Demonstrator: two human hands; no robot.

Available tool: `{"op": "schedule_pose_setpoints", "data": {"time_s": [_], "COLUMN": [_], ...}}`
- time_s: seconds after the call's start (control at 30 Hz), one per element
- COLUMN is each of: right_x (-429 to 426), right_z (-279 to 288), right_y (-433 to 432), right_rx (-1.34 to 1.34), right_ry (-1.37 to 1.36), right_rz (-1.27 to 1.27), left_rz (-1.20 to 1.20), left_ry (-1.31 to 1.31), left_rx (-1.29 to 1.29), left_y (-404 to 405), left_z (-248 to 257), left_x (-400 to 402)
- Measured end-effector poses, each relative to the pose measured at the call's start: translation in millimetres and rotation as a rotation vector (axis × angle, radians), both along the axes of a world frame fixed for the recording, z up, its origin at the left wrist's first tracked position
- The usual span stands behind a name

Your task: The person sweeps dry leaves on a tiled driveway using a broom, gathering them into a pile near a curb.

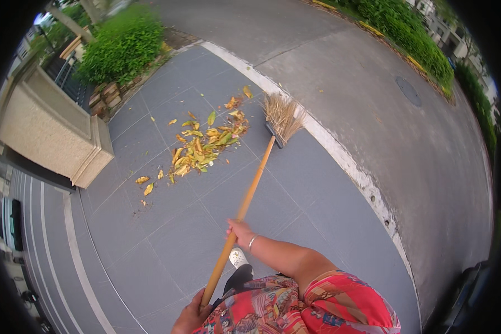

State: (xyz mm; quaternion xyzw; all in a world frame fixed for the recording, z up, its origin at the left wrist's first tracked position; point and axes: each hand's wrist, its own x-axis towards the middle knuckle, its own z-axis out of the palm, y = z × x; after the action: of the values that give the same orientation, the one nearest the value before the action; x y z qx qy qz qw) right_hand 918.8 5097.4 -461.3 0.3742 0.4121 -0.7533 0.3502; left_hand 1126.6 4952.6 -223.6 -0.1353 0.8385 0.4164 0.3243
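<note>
A broom with a long wooden handle (pixel 256 179) slants from the bottom centre up to the right. My right hand (pixel 239 233) is closed around the middle of the handle. Near its top end, my left hand (pixel 192 312) grips the same handle. The broom's straw bristles (pixel 283 116) rest on the paving beside the pale kerb strip, with a dark binding where they meet the handle. To the left of the bristles, a pile of yellow and brown dry leaves (pixel 198 152) lies spread over the grey tiles, a few leaves lying apart at its lower left.
A stone pillar (pixel 54 129) stands at the left, with a green bush (pixel 121 44) beyond it. Along the right runs a concrete road (pixel 384 125) behind the white kerb strip (pixel 338 154). A white clog (pixel 237 257) shows below my right hand. A vehicle (pixel 11 223) is at far left.
</note>
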Motion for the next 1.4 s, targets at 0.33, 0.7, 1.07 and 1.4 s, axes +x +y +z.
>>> {"op": "schedule_pose_setpoints", "data": {"time_s": [0.33,0.7,1.07,1.4], "right_x": [-16,-102,-118,-282], "right_z": [5,-55,-34,-51], "right_y": [-38,-32,27,298], "right_rx": [0.14,-0.08,-0.294,-0.071], "right_ry": [0.004,-0.228,-0.482,-0.059], "right_rz": [0.322,-0.068,-0.072,-0.661], "left_rz": [-0.018,0.249,0.193,-0.313], "left_ry": [-0.152,-0.067,-0.232,-0.301], "left_rx": [-0.198,-0.332,-0.518,0.003], "left_y": [-51,-47,-52,81], "left_z": [30,61,-9,-85], "left_x": [-17,-37,-2,-286]}}
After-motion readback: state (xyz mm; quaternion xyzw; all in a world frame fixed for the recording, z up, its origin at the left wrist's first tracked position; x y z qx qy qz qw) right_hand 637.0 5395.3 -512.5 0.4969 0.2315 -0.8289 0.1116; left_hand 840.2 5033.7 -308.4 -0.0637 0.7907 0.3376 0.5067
